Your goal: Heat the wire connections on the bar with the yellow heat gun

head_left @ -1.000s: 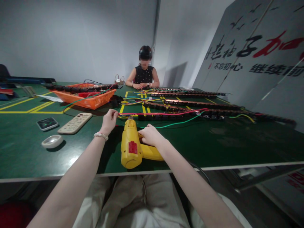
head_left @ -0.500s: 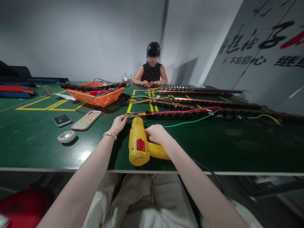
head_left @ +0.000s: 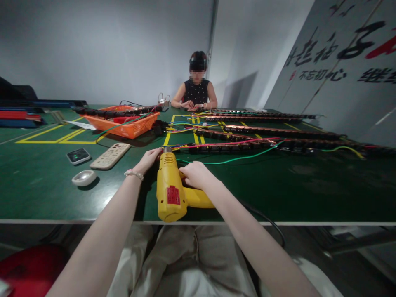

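My right hand (head_left: 198, 175) is closed round the handle of a yellow heat gun (head_left: 170, 187), its nozzle pointing away from me. Just left of the nozzle, my left hand (head_left: 150, 159) pinches the ends of a bundle of coloured wires (head_left: 182, 146). The nozzle partly hides those fingertips and wire ends. From there the wires run right, along a black-wrapped wiring harness (head_left: 229, 147). A loose green wire (head_left: 232, 161) curves across the table on the near side of the harness.
Several more harnesses (head_left: 278, 133) lie across the green table (head_left: 309, 185). An orange basket (head_left: 133, 128) holds another harness. To the left are a phone (head_left: 110, 156), a small screen device (head_left: 78, 156) and a white round object (head_left: 84, 178). A co-worker (head_left: 198, 90) sits opposite.
The heat gun and my right hand have shifted left, bringing the nozzle close to my left fingers. My left hand has also moved slightly left. The co-worker's hands have moved a little.
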Tool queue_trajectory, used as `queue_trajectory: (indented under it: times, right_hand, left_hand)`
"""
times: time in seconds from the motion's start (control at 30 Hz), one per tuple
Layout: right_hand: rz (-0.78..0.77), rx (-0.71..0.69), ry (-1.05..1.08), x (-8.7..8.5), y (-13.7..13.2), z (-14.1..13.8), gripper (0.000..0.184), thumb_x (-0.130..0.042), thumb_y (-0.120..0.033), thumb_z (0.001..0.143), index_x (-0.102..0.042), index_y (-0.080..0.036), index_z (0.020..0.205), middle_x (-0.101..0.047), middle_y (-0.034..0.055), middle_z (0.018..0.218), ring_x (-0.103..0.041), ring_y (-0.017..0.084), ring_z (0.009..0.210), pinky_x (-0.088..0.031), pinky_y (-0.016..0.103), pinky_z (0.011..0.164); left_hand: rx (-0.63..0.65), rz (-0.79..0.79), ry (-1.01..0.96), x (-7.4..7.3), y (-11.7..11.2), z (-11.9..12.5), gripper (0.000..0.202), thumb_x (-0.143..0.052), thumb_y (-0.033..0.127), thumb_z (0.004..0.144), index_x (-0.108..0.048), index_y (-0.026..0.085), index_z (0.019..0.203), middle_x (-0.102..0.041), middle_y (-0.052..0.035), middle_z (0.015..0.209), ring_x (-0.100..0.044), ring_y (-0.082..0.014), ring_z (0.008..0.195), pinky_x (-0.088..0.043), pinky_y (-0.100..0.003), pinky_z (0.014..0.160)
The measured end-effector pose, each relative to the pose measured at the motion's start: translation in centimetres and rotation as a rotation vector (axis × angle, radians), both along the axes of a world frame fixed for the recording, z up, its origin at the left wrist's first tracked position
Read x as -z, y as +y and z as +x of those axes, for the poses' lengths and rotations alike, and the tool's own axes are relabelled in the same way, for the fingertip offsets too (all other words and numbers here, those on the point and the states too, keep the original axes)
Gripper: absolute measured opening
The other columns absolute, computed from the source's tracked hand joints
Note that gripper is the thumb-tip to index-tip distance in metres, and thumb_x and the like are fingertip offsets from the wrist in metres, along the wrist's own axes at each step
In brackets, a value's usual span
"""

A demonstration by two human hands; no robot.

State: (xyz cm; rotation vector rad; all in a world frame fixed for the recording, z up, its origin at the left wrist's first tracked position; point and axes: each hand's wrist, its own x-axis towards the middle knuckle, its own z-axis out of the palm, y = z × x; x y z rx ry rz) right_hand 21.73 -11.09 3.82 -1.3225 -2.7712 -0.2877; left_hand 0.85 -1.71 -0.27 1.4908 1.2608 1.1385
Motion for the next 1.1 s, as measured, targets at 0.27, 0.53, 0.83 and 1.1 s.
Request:
queue_trajectory:
  times: [0.27,0.53,0.83,1.1]
  right_hand:
    - [-0.055,0.090,-0.049,-0.6,-1.8,3.3,0.020,-0.048,-0.021,0.074,-0.062,-0.017,0.087,-0.067,0.0069,0.090,-0.062,0.023,0.088,-0.041,0.029,0.073]
    - [-0.056,0.232,-0.070,-0.3,-2.4,8.2,0.024,-0.045,-0.020,0.075,-0.064,-0.018,0.089,-0.067,0.0069,0.088,-0.062,0.022,0.083,-0.039,0.028,0.069]
    - [-0.141,0.396,-0.067,-0.6,-2.6,11.3,0.032,-0.045,-0.025,0.078,-0.065,-0.026,0.102,-0.067,0.0047,0.091,-0.061,0.021,0.086,-0.036,0.027,0.066]
    - [-0.216,0.472,-0.140,-1.5,-2.6,9.7,0.035,-0.045,-0.029,0.082,-0.061,-0.027,0.114,-0.067,0.0059,0.094,-0.061,0.020,0.082,-0.038,0.026,0.066]
  left_hand:
    - [0.096,-0.058,-0.127,-0.1,0.0,-0.9,0.035,-0.059,0.043,0.067,-0.041,0.016,0.054,-0.041,0.0025,0.054,-0.041,-0.0074,0.054,-0.037,-0.022,0.060]
    - [0.115,-0.048,-0.185,0.3,0.5,-0.8,0.033,-0.059,0.037,0.067,-0.037,0.017,0.053,-0.036,0.0042,0.050,-0.037,-0.0063,0.050,-0.035,-0.023,0.057]
    - [0.080,-0.050,-0.202,0.8,1.2,-0.6,0.031,-0.058,0.035,0.066,-0.037,0.017,0.053,-0.037,0.0050,0.049,-0.038,-0.0059,0.049,-0.036,-0.022,0.059]
    - [0.027,-0.026,-0.113,0.4,1.0,0.0,0.028,-0.056,0.034,0.062,-0.038,0.017,0.048,-0.038,0.0037,0.045,-0.039,-0.0074,0.048,-0.036,-0.023,0.058]
